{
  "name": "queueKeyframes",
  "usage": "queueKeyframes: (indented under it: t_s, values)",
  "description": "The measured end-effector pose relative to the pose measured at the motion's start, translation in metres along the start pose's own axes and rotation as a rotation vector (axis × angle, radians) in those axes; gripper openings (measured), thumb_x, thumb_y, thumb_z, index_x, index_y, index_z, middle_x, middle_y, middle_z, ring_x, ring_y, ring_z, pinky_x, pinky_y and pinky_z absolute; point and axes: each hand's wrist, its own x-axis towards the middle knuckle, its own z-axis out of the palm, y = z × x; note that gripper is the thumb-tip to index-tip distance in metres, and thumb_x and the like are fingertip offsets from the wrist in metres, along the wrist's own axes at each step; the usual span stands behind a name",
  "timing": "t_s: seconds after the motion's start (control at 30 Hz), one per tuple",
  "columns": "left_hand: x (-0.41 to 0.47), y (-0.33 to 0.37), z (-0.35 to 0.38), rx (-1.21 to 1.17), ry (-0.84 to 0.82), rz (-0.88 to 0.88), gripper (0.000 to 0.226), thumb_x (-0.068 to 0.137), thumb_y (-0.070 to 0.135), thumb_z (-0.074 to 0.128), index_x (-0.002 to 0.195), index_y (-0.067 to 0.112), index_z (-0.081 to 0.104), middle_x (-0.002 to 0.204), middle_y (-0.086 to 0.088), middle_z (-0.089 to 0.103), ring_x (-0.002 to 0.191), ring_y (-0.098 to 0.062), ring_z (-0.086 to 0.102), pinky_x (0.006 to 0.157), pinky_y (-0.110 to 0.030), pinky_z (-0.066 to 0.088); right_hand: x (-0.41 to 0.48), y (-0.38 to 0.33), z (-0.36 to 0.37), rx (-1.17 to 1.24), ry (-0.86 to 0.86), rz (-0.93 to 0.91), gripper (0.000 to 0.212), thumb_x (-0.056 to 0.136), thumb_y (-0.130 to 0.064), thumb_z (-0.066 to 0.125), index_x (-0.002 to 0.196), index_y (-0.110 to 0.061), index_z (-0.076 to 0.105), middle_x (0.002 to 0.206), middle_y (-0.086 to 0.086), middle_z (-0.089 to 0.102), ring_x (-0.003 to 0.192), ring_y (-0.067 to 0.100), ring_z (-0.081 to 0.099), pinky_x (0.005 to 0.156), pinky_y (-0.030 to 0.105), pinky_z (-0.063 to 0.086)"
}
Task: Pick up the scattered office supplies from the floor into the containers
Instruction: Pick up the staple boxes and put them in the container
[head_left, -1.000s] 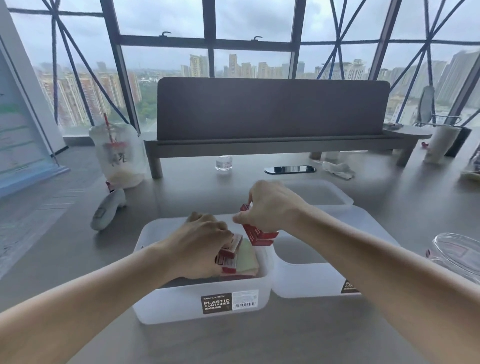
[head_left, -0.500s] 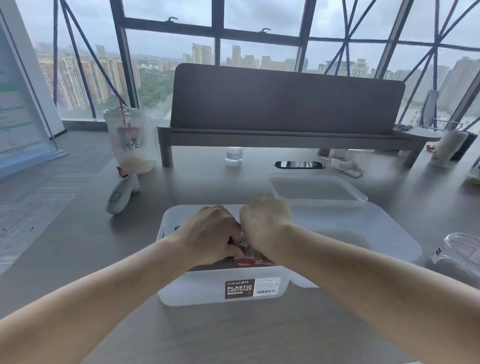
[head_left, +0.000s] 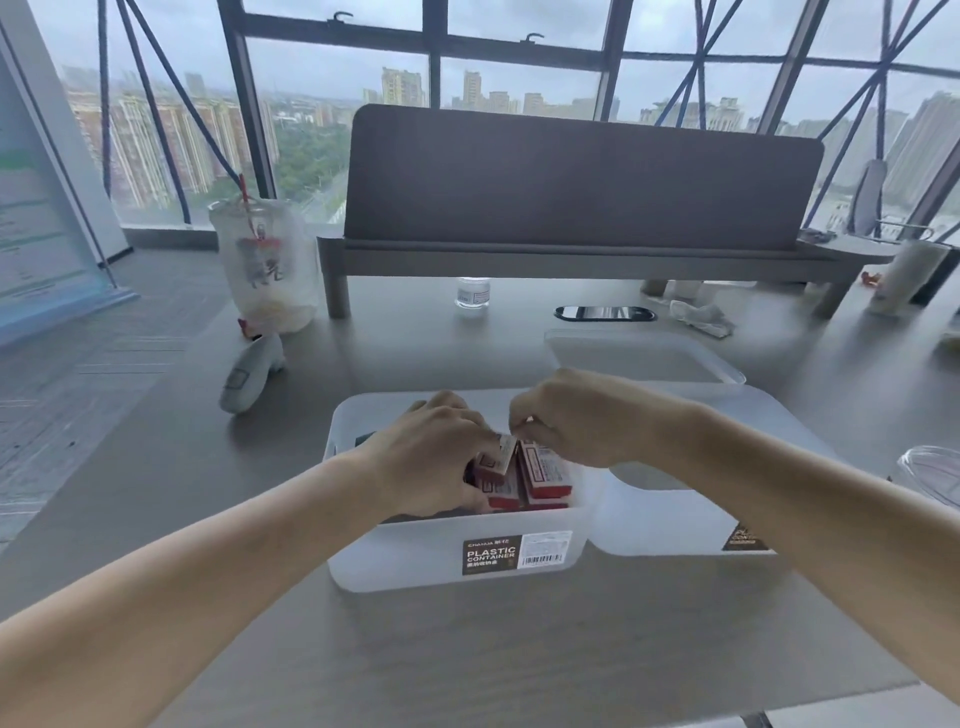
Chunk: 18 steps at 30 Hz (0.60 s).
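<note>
Red-and-white boxes (head_left: 545, 470) sit packed in the front container (head_left: 467, 561) on the counter (head_left: 467, 649), left hand (head_left: 436, 457) gripping one, right hand (head_left: 566, 421) pinching its upper edge; light, stiff cardboard by the look, best held across the flat sides.

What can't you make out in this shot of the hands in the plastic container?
All in the head view:
1. Left half of the plastic container: hidden under the left hand.
2. Grip of the right hand: curled fingers hide whether it pinches a red box.
3. The label on the second container: covered by the right forearm.
4. The clear jar: cut off by the right edge.
</note>
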Motion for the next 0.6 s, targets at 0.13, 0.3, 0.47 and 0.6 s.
queueKeyframes:
  t_s: [0.13, 0.3, 0.47, 0.6]
  values:
    - [0.004, 0.004, -0.002, 0.069, -0.018, -0.004, 0.052, 0.082, 0.059, 0.066, 0.129, 0.039, 0.058, 0.110, 0.006, 0.058, 0.116, -0.020, 0.041, 0.098, -0.036, 0.039, -0.012, -0.010, 0.001, -0.303, -0.082, -0.014, 0.033, 0.081, -0.055, 0.067, 0.091, -0.024, 0.066, 0.083, -0.005, 0.057, 0.078, 0.021, 0.058, 0.059, 0.030, 0.043]
    - [0.006, 0.006, -0.001, 0.039, -0.032, -0.013, 0.048, 0.085, 0.056, 0.064, 0.132, 0.045, 0.057, 0.096, 0.007, 0.045, 0.109, -0.021, 0.044, 0.094, -0.032, 0.036, -0.005, -0.022, 0.011, -0.520, -0.023, -0.051, 0.037, 0.086, -0.023, 0.061, 0.063, -0.022, 0.032, 0.071, -0.004, 0.043, 0.085, 0.023, 0.062, 0.076, 0.031, 0.049]
    - [0.007, 0.008, 0.005, -0.050, 0.062, -0.047, 0.044, 0.083, 0.052, 0.066, 0.126, 0.039, 0.065, 0.100, 0.007, 0.054, 0.110, -0.022, 0.047, 0.096, -0.033, 0.041, 0.002, -0.023, 0.015, -0.590, 0.042, -0.009, 0.017, 0.087, -0.022, 0.063, 0.077, -0.026, 0.049, 0.090, -0.002, 0.063, 0.088, 0.020, 0.065, 0.080, 0.030, 0.046]
    - [0.005, 0.009, 0.005, -0.025, 0.015, -0.101, 0.056, 0.080, 0.060, 0.065, 0.131, 0.039, 0.058, 0.111, 0.004, 0.053, 0.119, -0.022, 0.038, 0.102, -0.036, 0.036, -0.001, -0.019, 0.016, -0.525, 0.087, 0.011, 0.005, 0.091, -0.020, 0.059, 0.092, -0.024, 0.062, 0.099, -0.001, 0.064, 0.091, 0.022, 0.066, 0.077, 0.032, 0.050]
